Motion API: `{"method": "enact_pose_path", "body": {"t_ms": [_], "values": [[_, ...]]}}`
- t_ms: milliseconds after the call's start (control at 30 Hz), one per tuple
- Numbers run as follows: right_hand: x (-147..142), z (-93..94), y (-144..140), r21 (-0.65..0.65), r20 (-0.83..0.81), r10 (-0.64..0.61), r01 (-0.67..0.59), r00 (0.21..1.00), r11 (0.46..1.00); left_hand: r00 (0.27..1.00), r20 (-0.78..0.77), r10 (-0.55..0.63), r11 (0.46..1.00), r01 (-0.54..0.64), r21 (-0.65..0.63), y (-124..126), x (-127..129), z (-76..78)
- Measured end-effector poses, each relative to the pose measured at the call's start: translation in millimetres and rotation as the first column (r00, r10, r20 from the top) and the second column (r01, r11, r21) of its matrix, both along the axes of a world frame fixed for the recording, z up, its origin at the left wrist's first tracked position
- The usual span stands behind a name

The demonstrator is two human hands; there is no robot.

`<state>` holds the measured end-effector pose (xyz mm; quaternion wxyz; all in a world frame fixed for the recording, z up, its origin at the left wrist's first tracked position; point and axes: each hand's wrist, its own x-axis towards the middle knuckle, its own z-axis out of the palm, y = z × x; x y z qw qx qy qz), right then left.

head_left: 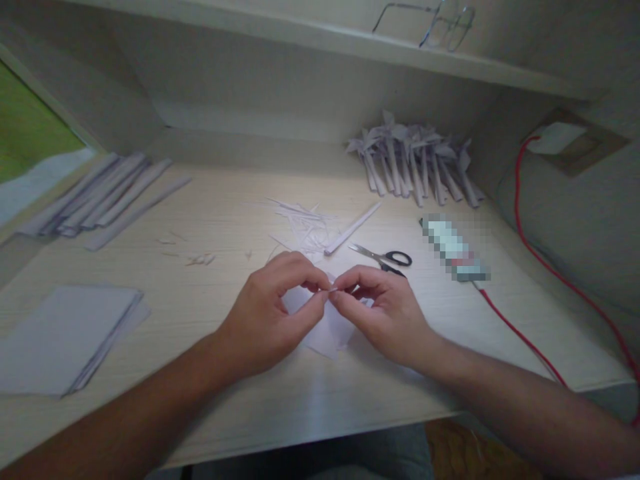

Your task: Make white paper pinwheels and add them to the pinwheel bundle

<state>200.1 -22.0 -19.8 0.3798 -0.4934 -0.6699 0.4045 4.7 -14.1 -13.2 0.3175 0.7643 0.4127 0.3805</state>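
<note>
My left hand [275, 310] and my right hand [383, 307] meet over the middle of the desk, thumbs and forefingers pinched. Between the fingertips is a small whitish sliver [333, 290], too tiny to name. Below the hands lies a piece of white folded or cut paper [325, 337], partly covered by them. Just beyond, a rolled paper tube [354, 228] lies beside a heap of thin paper strips [305, 223]. Scissors [383, 256] with black handles rest by the right hand, their blades pointing left.
Several paper pinwheels on tube sticks [413, 160] lie at the back right. Paper tubes [107, 193] are at the left, above a stack of paper sheets [70, 337]. Small pale bits [201, 259] lie nearby. A phone [453, 247] has a red cable [523, 350]. Eyeglasses [447, 27] sit on the shelf.
</note>
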Motion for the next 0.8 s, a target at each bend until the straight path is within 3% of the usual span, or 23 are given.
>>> {"method": "enact_pose_path", "body": {"t_ms": [133, 300, 500, 633, 800], "values": [[-0.5, -1.3, 0.9, -0.029, 0.039, 0.016, -0.015, 0.999, 0.999, 0.994, -0.066, -0.092, 0.996, 0.092, -0.007, 3.2, -4.0, -1.6], [0.4, -5.3, 2.7, -0.050, 0.012, 0.024, -0.023, 1.000, 0.998, 0.989, -0.080, -0.121, 0.986, 0.111, -0.125, 7.3, -8.4, -0.7], [2.6, -10.7, 4.5, 0.009, -0.075, 0.038, -0.038, 0.996, 0.999, 0.998, 0.000, -0.066, 0.959, 0.064, -0.275, 12.8, -12.6, -0.5], [4.1, -10.5, 7.0, -0.064, -0.191, 0.044, -0.057, 0.981, 0.996, 0.996, 0.073, -0.047, 0.937, 0.069, -0.341, 17.1, -16.0, -2.9], [6.8, -5.7, 10.1, 0.005, -0.086, 0.104, -0.103, 0.991, 0.995, 0.978, 0.209, -0.025, 0.873, 0.124, -0.472, 19.0, -15.7, -4.7]]}}
